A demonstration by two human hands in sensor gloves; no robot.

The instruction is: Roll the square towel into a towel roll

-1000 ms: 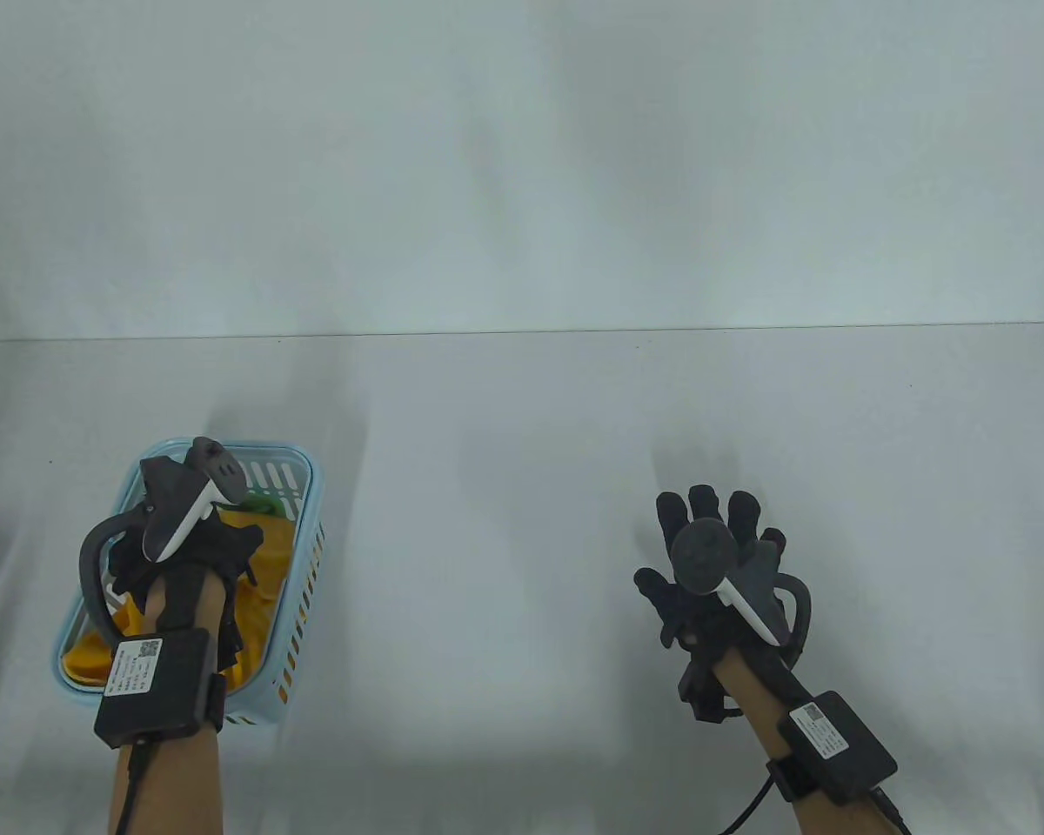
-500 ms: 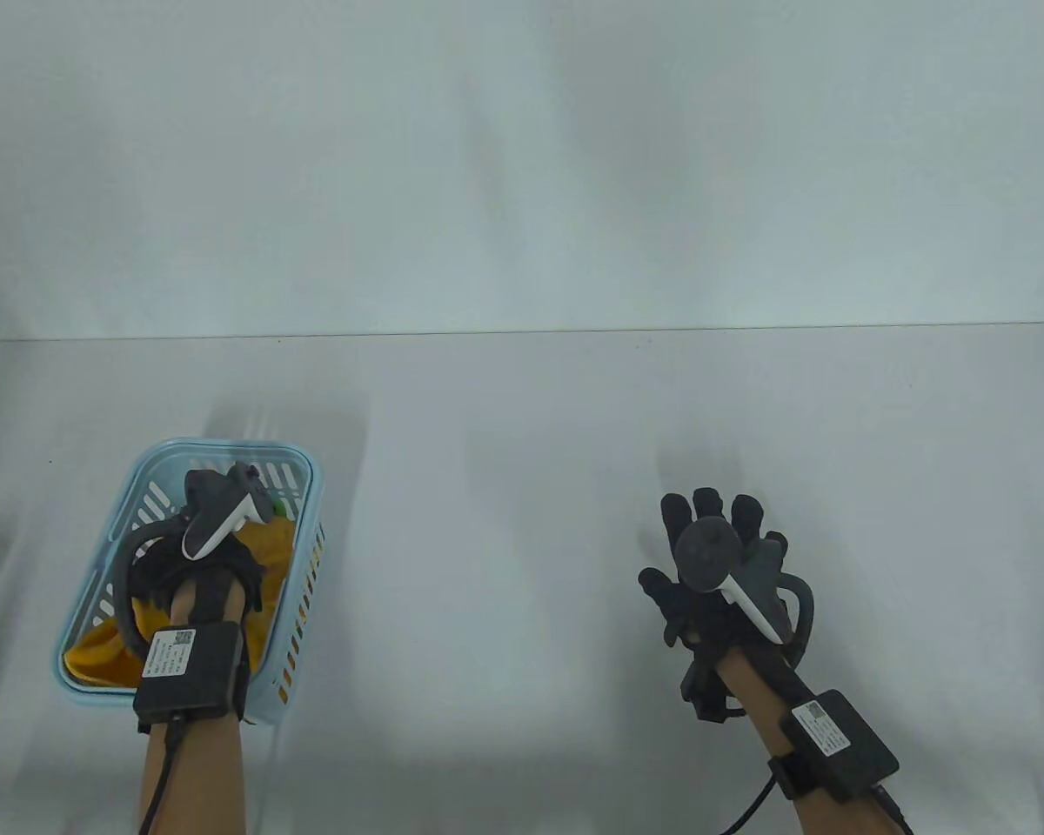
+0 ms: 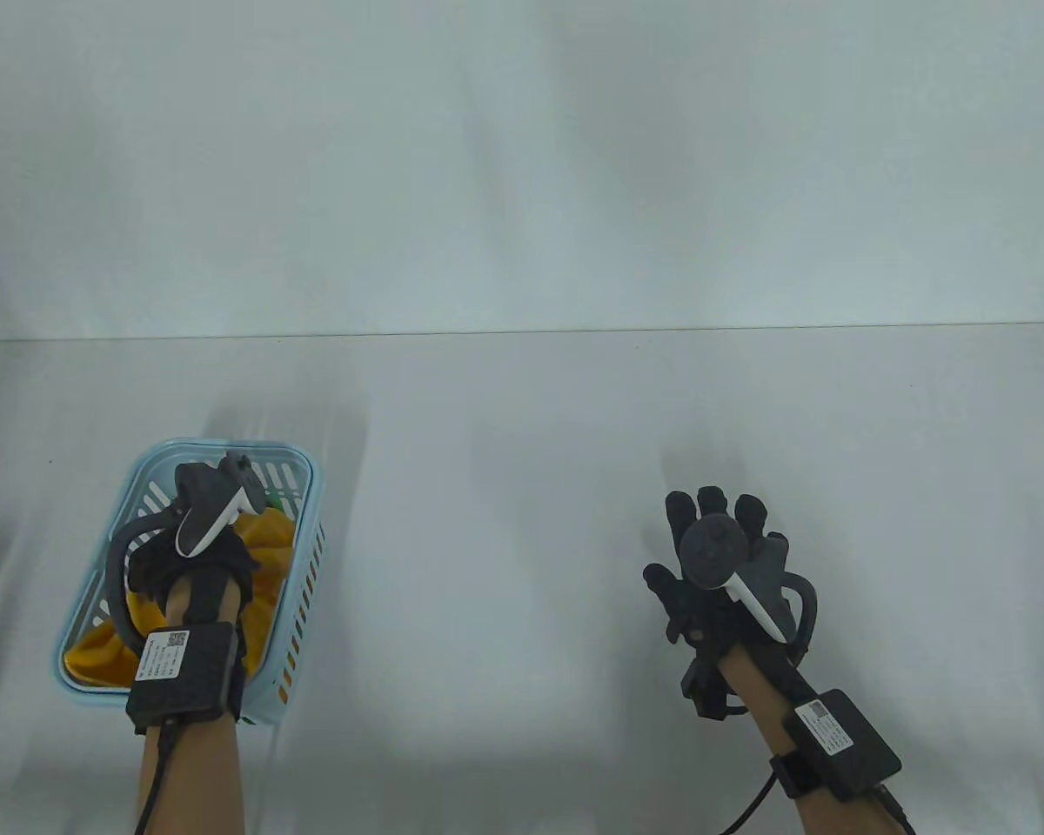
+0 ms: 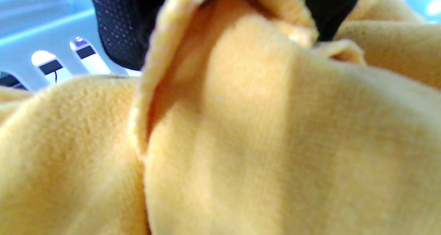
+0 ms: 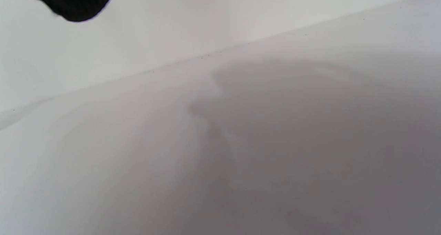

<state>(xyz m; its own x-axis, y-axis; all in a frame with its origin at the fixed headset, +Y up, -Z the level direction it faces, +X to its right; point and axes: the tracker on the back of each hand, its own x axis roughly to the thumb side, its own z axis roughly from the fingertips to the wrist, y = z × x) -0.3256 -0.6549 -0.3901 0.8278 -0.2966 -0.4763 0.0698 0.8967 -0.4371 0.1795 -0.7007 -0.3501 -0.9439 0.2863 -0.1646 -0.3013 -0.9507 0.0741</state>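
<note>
Now left hand [image 3: 193, 570] pinches orange towel [image 3: 265, 557] in basket [image 3: 304, 557]; right hand [image 3: 713, 574] spread flat.

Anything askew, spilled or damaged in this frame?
Nothing stands out. The yellow towel lies crumpled inside the blue basket, with the left hand pinching a fold. The right hand is spread flat over the bare table.

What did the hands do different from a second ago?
The left hand slid down nearer the person inside the blue basket, and its fingers now pinch a fold of the yellow towel. The right hand stayed spread open over the table.
</note>
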